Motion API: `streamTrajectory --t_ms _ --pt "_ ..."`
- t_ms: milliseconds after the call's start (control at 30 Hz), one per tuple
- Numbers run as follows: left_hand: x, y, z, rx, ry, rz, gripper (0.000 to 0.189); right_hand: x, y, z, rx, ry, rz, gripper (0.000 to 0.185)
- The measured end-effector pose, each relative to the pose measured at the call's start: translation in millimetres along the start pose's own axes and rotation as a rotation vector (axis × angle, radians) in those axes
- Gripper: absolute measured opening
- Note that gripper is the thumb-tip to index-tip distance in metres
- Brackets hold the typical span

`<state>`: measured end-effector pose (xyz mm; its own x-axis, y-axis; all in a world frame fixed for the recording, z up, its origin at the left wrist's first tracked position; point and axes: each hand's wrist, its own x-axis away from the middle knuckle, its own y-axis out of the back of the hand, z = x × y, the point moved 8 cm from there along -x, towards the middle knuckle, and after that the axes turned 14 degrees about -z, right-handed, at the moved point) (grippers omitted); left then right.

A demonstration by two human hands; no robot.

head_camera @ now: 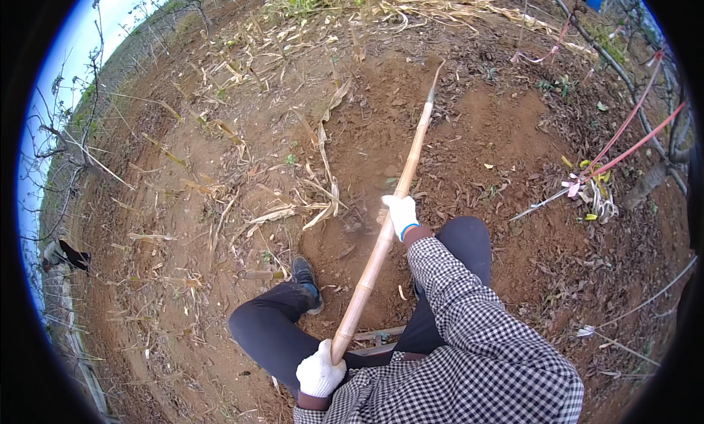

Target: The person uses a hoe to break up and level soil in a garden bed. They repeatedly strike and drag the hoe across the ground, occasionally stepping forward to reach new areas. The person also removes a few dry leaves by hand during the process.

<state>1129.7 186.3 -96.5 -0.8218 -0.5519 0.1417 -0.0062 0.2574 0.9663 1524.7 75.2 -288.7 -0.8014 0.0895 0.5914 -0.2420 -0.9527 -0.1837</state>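
A long bamboo pole [369, 275] runs from near my lap up and to the right, across the picture's middle. At its far end sits a narrow metal tool head [432, 94], its curved tip by a patch of loose brown soil [404, 88]. My left hand [320, 370], in a white knitted glove, is closed around the pole's near end. Farther up, my right hand [401, 215], gloved alike with a blue cuff edge, grips the shaft. My fingers partly hide the pole at both grips. My dark-trousered knees are bent on either side of it.
Cut dry stalks and husks [330, 190] stand and lie to the left. Red and pink straps [632, 143] stretch from a tree branch at the right to a tied bunch of strips [597, 196]. Straw [440, 6] lies ahead. Another person [66, 254] is at the far left.
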Motion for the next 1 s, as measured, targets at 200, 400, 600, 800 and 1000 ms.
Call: streamTrajectory --t_ms 200,400,600,800,1000 --pt "63 28 65 0.078 0.138 0.221 0.063 106 1 -37 0.105 -0.076 -0.005 0.030" --pt "139 63 141 0.183 0.397 0.203 0.059 199 2 -98 0.093 -0.184 0.084 0.037" --pt "170 73 181 0.176 0.491 0.015 0.051 231 1 -118 0.122 -0.116 0.000 0.034" --pt "111 77 119 0.207 0.351 -0.216 0.042 190 -15 -37 -0.209 -0.238 0.087 0.032" --pt "-17 55 7 0.193 0.084 -0.190 0.041 71 -23 91 -0.307 0.041 0.099 0.026"
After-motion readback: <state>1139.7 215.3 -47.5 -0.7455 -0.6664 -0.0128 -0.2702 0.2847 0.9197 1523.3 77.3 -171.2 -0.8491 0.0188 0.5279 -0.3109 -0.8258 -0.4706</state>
